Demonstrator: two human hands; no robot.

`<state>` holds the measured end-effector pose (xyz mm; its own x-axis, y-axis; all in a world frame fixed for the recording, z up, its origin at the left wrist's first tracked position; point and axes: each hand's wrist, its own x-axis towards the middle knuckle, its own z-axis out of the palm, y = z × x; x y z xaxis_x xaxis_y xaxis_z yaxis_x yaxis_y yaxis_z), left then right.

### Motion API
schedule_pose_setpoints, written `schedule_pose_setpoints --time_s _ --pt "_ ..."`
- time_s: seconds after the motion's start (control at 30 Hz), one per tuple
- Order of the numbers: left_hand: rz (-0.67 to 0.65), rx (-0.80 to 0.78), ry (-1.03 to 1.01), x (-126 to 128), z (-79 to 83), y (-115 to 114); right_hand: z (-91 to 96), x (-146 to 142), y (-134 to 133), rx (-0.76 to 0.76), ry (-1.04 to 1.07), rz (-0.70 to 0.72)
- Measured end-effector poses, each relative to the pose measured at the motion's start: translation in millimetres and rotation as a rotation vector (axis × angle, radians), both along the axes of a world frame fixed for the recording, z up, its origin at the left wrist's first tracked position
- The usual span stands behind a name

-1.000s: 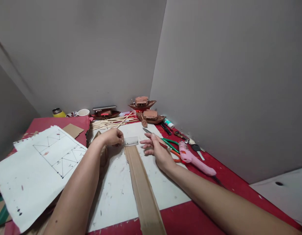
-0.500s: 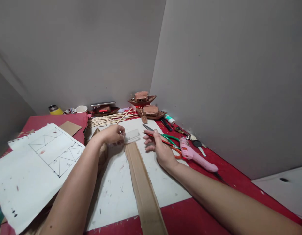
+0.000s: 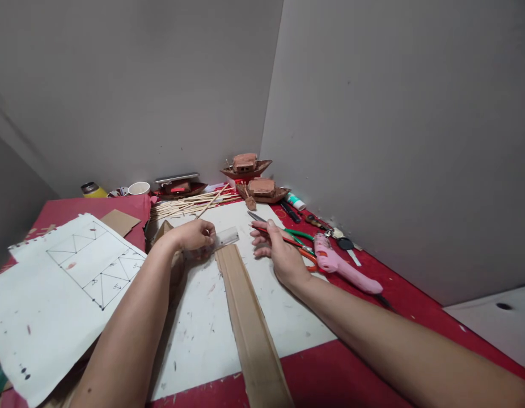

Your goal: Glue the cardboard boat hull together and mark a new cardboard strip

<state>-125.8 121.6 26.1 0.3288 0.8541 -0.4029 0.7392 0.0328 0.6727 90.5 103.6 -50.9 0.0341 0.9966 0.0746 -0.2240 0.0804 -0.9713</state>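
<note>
My left hand (image 3: 198, 235) is closed on a clear ruler (image 3: 227, 237), which reaches out to the right just above the far end of a long cardboard strip (image 3: 249, 317). That strip lies lengthwise on a white sheet (image 3: 198, 323) and runs toward me. My right hand (image 3: 279, 249) holds a red pencil (image 3: 262, 229) between thumb and fingers, its tip pointing left, while the other fingers are loosely curled. Scissors or pliers with green and orange handles (image 3: 300, 233) lie partly behind the right hand; their exact kind is hard to tell.
A pink glue gun (image 3: 345, 266) and keys (image 3: 350, 247) lie on the right. Wooden model boats (image 3: 262, 191) and thin sticks (image 3: 181, 207) are at the back. A paper with a truss drawing (image 3: 75, 294) rests on the left, near a white cup (image 3: 139, 188).
The clear ruler has tilted and come down close to the strip's far end, in my left hand. The view has shifted slightly; my right hand keeps the pencil.
</note>
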Motion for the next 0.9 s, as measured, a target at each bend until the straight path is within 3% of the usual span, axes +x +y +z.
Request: schedule_pose_setpoints --time_s 0.9 --pt "-0.061 0.009 0.013 -6.9 1.7 5.6 9.6 -2.6 -10.5 0.129 -0.124 -0.007"
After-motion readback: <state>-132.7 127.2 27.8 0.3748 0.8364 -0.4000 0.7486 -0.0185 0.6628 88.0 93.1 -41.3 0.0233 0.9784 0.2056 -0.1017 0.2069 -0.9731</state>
